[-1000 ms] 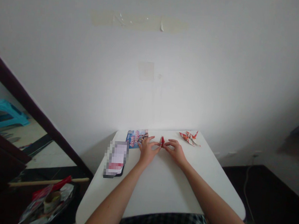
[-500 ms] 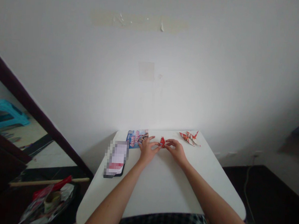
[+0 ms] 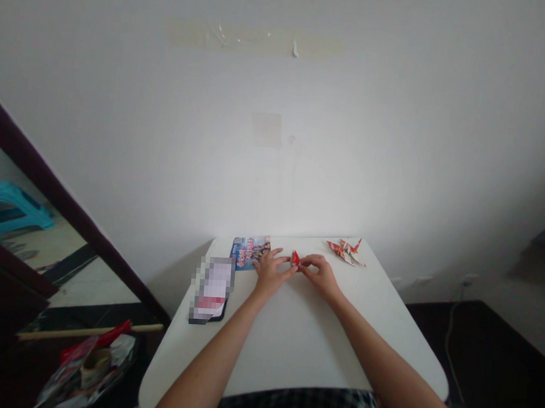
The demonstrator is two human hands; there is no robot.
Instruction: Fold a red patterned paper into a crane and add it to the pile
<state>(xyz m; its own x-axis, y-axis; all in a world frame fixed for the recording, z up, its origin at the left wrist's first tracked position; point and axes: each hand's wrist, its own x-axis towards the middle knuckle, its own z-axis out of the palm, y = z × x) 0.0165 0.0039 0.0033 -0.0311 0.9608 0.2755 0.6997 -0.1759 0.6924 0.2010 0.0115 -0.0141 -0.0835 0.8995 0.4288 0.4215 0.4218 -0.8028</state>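
Between my two hands, over the far half of the white table (image 3: 301, 341), is a small red folded paper piece (image 3: 295, 260). My left hand (image 3: 270, 274) pinches its left side with thumb and forefinger, the other fingers raised. On its right side, my right hand (image 3: 320, 274) grips it with thumb and fingertips. The fingertips hide part of the folds. Several red-and-white folded paper figures (image 3: 346, 251) lie at the table's far right, just beyond my right hand.
A blue printed leaflet (image 3: 244, 253) lies behind my left hand. A phone (image 3: 212, 289) with a blurred screen lies on the table's left side. The wall (image 3: 350, 141) rises behind the table. On the floor at left sits an open bag of waste (image 3: 96, 368).
The red paper piece has turned a little and looks narrower. My left thumb has shifted slightly right across its front. The other things on the table have stayed put.
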